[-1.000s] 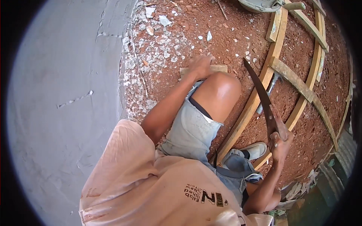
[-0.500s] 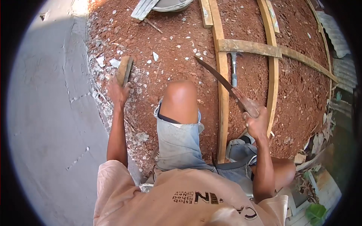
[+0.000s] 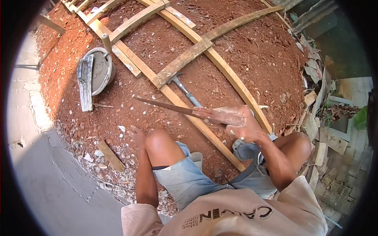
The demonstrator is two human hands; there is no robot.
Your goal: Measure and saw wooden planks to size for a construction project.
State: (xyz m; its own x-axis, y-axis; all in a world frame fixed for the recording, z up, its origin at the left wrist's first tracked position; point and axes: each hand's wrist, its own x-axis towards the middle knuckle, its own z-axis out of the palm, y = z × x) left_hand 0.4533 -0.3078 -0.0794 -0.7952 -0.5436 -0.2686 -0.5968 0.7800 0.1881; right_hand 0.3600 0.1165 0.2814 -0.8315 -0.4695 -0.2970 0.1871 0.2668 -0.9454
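My right hand [image 3: 243,125] grips the wooden handle of what looks like a hand saw [image 3: 169,106]. Its long dark blade tapers leftward, above a long timber [image 3: 183,105] of the wooden frame. Beside my raised left knee, my left hand [image 3: 138,137] is low over the red soil, fingers extended and holding nothing visible; the knee hides part of it. A short wood offcut [image 3: 111,156] lies on the ground to the left of that hand. Beyond the saw, a hammer [image 3: 186,89] rests on the soil between two timbers, its head next to a crosspiece [image 3: 183,63].
At the far left, a basin of wet cement [image 3: 103,72] has a wooden float [image 3: 86,80] lying across its rim. Smooth grey concrete [image 3: 63,181] borders the soil on the left. Another long timber [image 3: 232,78] runs on the right, near rubble and scrap [image 3: 315,98].
My left hand has let go of the wood offcut and moved right, beside my knee. My right hand holds the saw more level. The view has turned, bringing more of the frame and basin in.
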